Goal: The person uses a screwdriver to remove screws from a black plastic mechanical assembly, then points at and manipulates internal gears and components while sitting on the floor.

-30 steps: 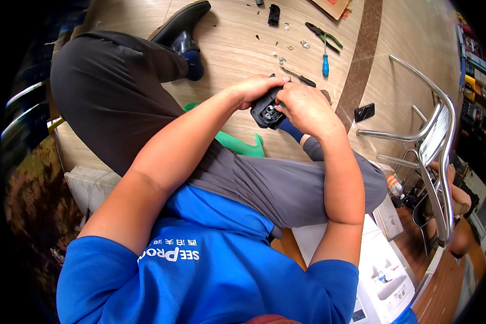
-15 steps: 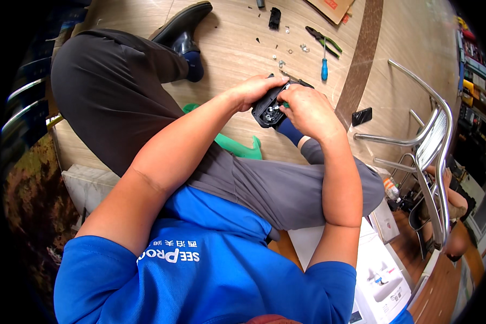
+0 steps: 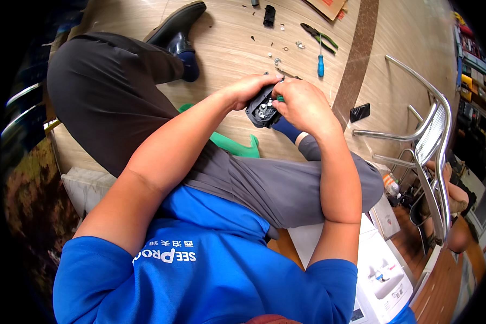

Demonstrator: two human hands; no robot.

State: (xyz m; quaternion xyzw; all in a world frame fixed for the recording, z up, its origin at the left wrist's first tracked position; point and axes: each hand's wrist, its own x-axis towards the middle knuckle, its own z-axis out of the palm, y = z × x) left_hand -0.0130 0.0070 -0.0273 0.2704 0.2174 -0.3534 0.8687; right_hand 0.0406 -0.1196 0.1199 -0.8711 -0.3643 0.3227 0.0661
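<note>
My left hand (image 3: 252, 89) grips the upper left edge of a black housing (image 3: 256, 121) and holds it above the floor, between my legs. Its open side faces up and shows small metal and grey parts inside. Over the housing's right side, my right hand (image 3: 303, 105) has its thumb and fingers pinched together. A bit of green shows at those fingertips, too small to name, and the fingers cover that part of the housing.
Beyond my hands, pliers (image 3: 318, 38), a blue-handled screwdriver (image 3: 321, 66), a black part (image 3: 269, 16) and several small metal pieces lie on the floor. To the right are a phone (image 3: 360, 112) and a metal-framed chair (image 3: 434, 140). A green object (image 3: 235, 144) lies beside my leg.
The whole view has shifted slightly. The housing is tilted a little differently, showing more of its inside parts, and my right fingers have moved up a little along it.
</note>
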